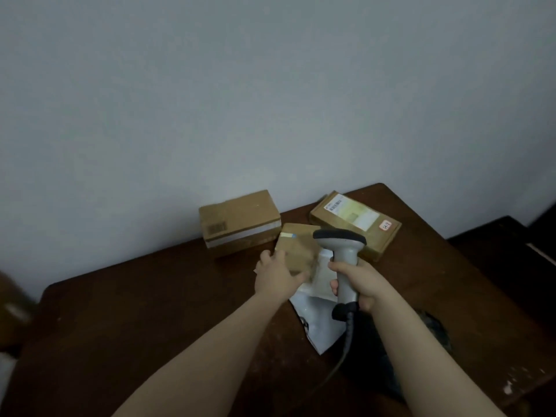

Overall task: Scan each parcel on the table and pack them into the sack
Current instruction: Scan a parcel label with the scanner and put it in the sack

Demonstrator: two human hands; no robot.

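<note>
Small parcel (296, 251) is held by the left hand (275, 273): fingers (296, 278) are curled round its near edge, and it is raised off the worktop (150, 311) over a white mailer (319, 326). Its long axis runs roughly 6 to 12 o'clock, tipped a little toward 1. A pale strip shows at its far left corner; the print is blurred and no barcode can be made out. The scanner (343, 254) is gripped upright by the right hand (359, 284), with fingers (333, 286) wrapped fully round the handle. Key relation: the scanner head lies just beside the parcel at its 3 o'clock, and the head appears aimed toward 12, past the parcel and not at it. Judgement: either the parcel is to be turned toward 3 o'clock or the head swung toward 9 before a read is possible. The left hand is the nearer to the parcel. A brown box (240, 222) stands at 11 o'clock against the wall, and a flat labelled box (355, 221) lies at 1 o'clock, directly ahead of the scanner, so a stray read is a risk. The cable (347, 335) hangs toward 6. A dark shape (433, 326) at 4 o'clock may be the sack; this cannot be told.
</note>
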